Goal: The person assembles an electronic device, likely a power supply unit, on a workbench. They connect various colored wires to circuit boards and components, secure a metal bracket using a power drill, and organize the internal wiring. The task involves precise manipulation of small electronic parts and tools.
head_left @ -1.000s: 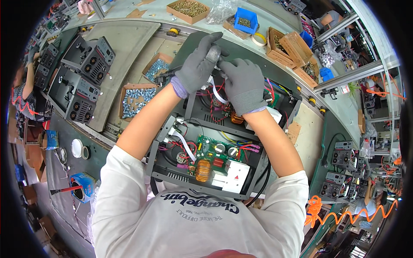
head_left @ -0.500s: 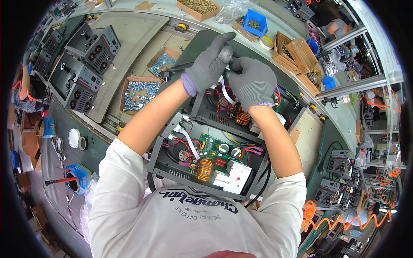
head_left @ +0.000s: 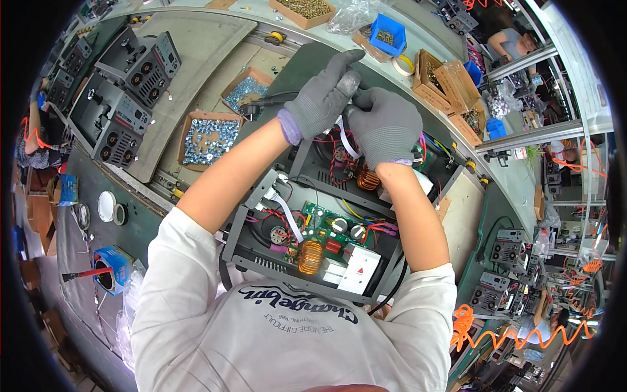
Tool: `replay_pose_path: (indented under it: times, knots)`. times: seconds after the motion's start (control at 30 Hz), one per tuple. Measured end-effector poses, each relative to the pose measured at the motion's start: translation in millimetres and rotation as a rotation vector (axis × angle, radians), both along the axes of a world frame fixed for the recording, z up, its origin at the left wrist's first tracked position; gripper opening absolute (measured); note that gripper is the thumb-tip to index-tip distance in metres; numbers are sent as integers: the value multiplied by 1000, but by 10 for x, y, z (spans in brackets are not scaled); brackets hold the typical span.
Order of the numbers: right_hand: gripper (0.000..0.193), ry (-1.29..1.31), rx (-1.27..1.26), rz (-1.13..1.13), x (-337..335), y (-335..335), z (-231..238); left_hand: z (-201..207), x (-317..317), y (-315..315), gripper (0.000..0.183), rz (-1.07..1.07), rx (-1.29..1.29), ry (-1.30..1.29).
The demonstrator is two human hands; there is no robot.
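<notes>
Both my hands wear grey gloves and meet over the far end of an open dark metal chassis (head_left: 320, 178) with wiring inside. The fingers of my left hand (head_left: 320, 99) are bent together at the chassis' far panel; what they grip is hidden. Close against it, my right hand (head_left: 386, 125) has its fingers curled down over the same spot, and its contents cannot be made out. A black cable (head_left: 277, 98) runs out beside my left hand. Nearer to me sits a second open chassis (head_left: 261, 264) with a green circuit board (head_left: 318, 225), a copper coil (head_left: 310, 257) and a white block (head_left: 360, 269).
Left of my hands are cardboard trays of screws (head_left: 210, 140) and smaller fasteners (head_left: 247, 91). Finished-looking machine housings (head_left: 124, 124) stand further left. Beyond my hands are a blue bin (head_left: 388, 34) and cardboard boxes (head_left: 458, 85). An orange coiled hose (head_left: 509, 334) hangs at right.
The whole view has shifted slightly. Both hands stay together at the same place on the far chassis, with only small finger movement.
</notes>
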State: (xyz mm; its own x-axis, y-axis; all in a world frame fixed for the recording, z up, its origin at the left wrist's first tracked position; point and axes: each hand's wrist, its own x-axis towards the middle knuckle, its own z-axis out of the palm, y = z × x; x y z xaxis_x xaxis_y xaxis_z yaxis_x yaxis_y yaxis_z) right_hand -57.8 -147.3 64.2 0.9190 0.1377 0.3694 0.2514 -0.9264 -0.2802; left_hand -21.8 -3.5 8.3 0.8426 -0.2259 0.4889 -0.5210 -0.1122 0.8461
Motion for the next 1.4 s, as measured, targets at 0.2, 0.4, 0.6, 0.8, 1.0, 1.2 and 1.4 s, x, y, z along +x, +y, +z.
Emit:
replay_pose_path:
  times: [0.2,0.4,0.6,0.8,1.0,1.2,1.4]
  knots:
    - [7,-307,-148,226,62,-46,-119,39,-31,29,67,-6,4,-48]
    - [14,-86,140,249,92,-120,-103,24,-30,29,70,-20,15,-46]
    - [22,-102,54,439,215,-268,-31,-24,-21,15,54,65,35,-127]
    - [38,-101,-1,767,467,-275,39,-241,-25,89,85,-204,-263,95]
    - [36,190,-121,772,584,-231,232,-108,-113,99,100,-101,-109,147]
    - [37,-82,-68,729,411,-316,137,-67,-25,75,78,-188,-38,-16]
    - [24,-386,381,451,-386,-1293,874,333,-88,67,41,-59,406,246]
